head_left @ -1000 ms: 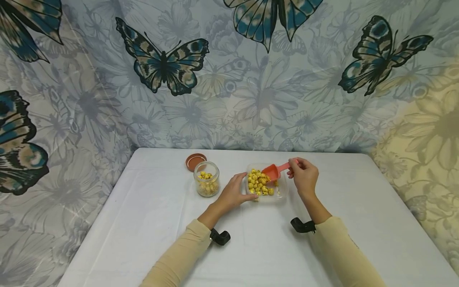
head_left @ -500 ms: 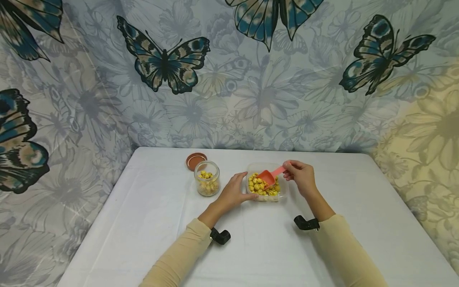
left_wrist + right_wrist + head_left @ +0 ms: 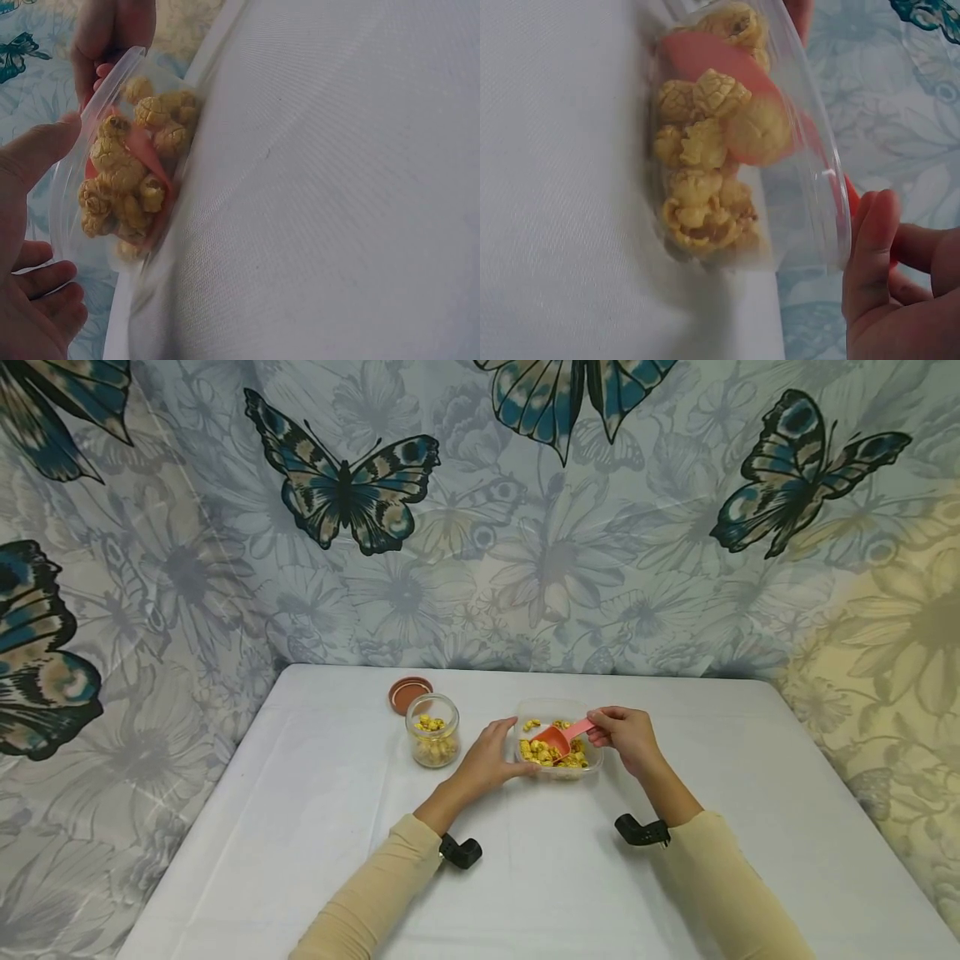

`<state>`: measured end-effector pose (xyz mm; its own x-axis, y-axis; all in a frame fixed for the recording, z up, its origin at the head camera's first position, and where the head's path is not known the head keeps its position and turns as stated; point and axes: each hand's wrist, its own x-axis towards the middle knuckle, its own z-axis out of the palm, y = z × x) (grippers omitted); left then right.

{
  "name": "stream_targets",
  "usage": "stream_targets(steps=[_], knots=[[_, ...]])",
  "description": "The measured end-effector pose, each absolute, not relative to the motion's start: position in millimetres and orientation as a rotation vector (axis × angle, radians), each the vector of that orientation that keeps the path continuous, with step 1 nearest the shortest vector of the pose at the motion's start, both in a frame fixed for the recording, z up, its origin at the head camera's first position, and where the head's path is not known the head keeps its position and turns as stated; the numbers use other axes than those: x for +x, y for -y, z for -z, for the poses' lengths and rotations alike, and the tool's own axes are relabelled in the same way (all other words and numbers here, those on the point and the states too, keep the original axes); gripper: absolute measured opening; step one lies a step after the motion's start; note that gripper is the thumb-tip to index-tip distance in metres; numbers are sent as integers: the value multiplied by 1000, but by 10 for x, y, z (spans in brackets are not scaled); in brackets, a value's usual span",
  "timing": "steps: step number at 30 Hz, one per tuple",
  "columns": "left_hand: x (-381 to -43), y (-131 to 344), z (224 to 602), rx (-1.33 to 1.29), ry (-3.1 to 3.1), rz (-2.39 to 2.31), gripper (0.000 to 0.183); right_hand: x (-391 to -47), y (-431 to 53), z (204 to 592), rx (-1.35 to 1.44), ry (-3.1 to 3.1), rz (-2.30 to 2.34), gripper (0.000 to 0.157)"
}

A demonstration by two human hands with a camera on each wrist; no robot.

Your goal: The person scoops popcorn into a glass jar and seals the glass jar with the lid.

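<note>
In the head view, a clear plastic container (image 3: 551, 707) of yellow caramel popcorn (image 3: 536, 752) stands on the table. My left hand (image 3: 486, 762) holds its left side, thumb at the near corner and fingers along the side. The left wrist view shows that thumb (image 3: 52, 146) at the rim. My right hand (image 3: 632, 739) pinches the handle of a pink scoop (image 3: 553, 740). Its bowl is down among the popcorn, seen through the wall in the right wrist view, where kernels (image 3: 705, 142) partly cover it.
Left of the container stands a glass jar (image 3: 432, 735) partly filled with popcorn. Behind the jar lies a brown lid (image 3: 408, 694). A white cloth covers the table (image 3: 525, 877), which reaches back to a butterfly-patterned backdrop (image 3: 480, 610).
My right hand has drawn the scoop left and toward the near side of the container, shifting the popcorn and baring part of the bottom. The left hand stays at the container's side.
</note>
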<state>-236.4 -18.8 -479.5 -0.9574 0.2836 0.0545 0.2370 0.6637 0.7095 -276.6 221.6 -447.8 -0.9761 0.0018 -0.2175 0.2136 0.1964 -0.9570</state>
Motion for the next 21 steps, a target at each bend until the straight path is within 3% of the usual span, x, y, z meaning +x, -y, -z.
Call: stream_targets(steps=[21], knots=[[-2356,180,4786,449,-2801,-1188,89,-2777,-2333,4407,476,-1922,2115,39]])
